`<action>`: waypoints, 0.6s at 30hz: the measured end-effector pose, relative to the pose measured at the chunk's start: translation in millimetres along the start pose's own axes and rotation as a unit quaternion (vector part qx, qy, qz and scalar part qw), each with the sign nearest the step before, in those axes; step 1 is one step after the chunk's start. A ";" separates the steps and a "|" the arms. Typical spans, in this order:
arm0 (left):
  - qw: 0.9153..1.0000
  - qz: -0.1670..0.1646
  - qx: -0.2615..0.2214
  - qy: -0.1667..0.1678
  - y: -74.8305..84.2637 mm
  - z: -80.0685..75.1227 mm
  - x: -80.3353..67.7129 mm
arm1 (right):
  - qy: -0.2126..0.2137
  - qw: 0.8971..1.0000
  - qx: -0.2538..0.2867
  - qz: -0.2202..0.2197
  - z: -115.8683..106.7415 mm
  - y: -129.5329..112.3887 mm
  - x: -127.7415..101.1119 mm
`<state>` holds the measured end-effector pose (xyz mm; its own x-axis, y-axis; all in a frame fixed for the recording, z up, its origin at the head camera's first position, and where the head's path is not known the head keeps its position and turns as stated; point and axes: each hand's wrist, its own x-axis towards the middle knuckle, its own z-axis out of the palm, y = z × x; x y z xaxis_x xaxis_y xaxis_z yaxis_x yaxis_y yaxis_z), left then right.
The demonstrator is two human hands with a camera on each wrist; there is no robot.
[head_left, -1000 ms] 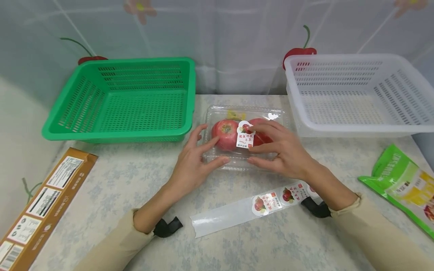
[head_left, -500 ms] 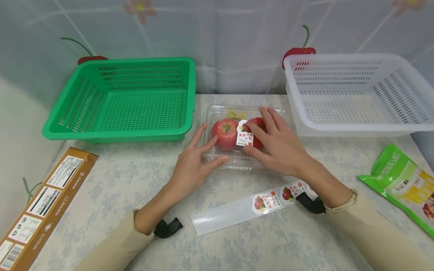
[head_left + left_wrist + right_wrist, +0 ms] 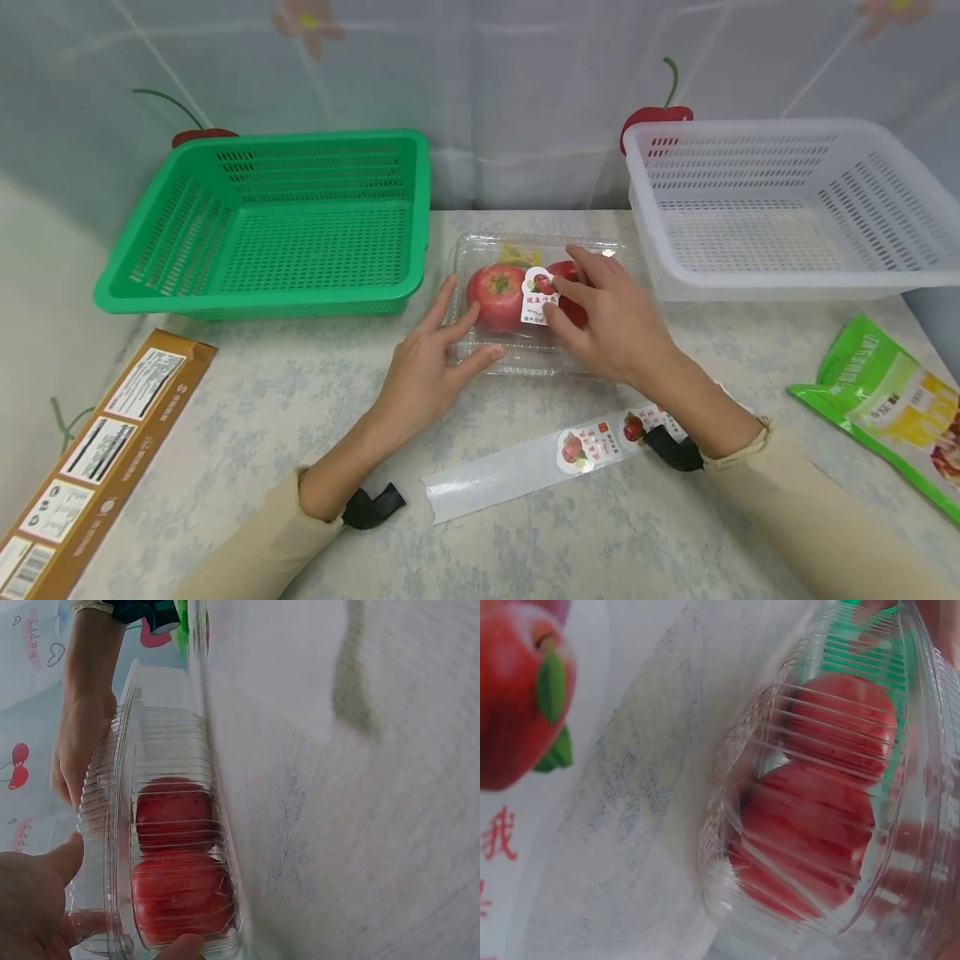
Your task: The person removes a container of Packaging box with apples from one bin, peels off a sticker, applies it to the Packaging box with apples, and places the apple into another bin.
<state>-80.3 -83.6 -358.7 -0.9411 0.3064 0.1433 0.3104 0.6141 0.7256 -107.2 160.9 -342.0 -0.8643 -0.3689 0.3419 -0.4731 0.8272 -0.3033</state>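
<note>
A clear plastic clamshell box (image 3: 517,358) with two red apples (image 3: 495,293) inside stands in the middle of the table. An apple-printed sticker (image 3: 534,315) lies on its lid, between the apples. My left hand (image 3: 426,358) holds the left end of the box, its fingers spread along the side and thumb at the front edge. My right hand (image 3: 618,321) rests over the right half of the lid, with straight fingertips touching the sticker's right side. Part of the right apple is hidden under this hand.
A strip of backing paper (image 3: 487,487) with several apple stickers lies in front of the box, partly under the right forearm. A green basket (image 3: 262,300) stands back left, a white basket (image 3: 795,283) back right. A brown carton (image 3: 112,450) lies left, a green bag (image 3: 862,375) right.
My right hand has shifted from pinching near the sticker's edge to laying its fingertips along it, its wrist moving slightly left. The left hand and the box have stayed in place.
</note>
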 end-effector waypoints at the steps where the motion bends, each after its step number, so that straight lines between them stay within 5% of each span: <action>1: 1.000 0.002 0.000 0.001 -0.6 -0.1 0.0 | 0.012 1.000 0.009 -0.003 0.3 0.1 -0.1; 10: 0.998 0.003 -0.057 0.001 -4.3 -8.3 0.9 | 0.049 0.998 0.036 -0.033 0.5 1.9 1.2; 14: 0.993 -0.026 -0.103 -0.044 -8.0 -14.1 7.9 | 0.066 0.995 0.049 -0.062 1.7 5.6 -1.8; 18: 0.978 -0.051 -0.175 -0.100 -8.8 -19.1 15.6 | 0.076 0.991 0.061 -0.087 3.0 9.8 -4.9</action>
<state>-100.3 -98.1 -350.0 -0.9088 0.4141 -0.0513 0.1176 0.3723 0.9206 -108.1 169.6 -349.3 -0.7363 -0.4251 0.5264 -0.6379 0.6955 -0.3306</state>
